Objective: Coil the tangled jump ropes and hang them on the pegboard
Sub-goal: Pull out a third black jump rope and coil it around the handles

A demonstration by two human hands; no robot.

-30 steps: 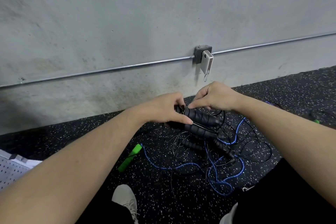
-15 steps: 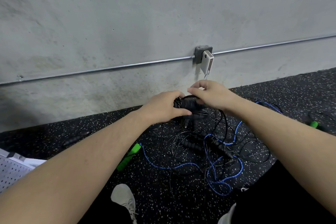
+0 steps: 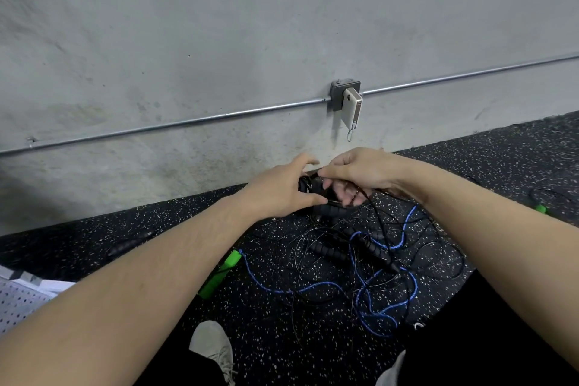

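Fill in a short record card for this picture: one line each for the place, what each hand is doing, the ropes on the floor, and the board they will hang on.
place: speckled black floor beside a grey wall
left hand: grips black handles
right hand: pinches thin black cord at the handles
blue rope: loose and tangled on the floor, not coiled
green handle: lies on the floor, joined to the blue rope
other black handles: lie in the tangle
pegboard: white, at the lower left edge, nothing seen hanging on it
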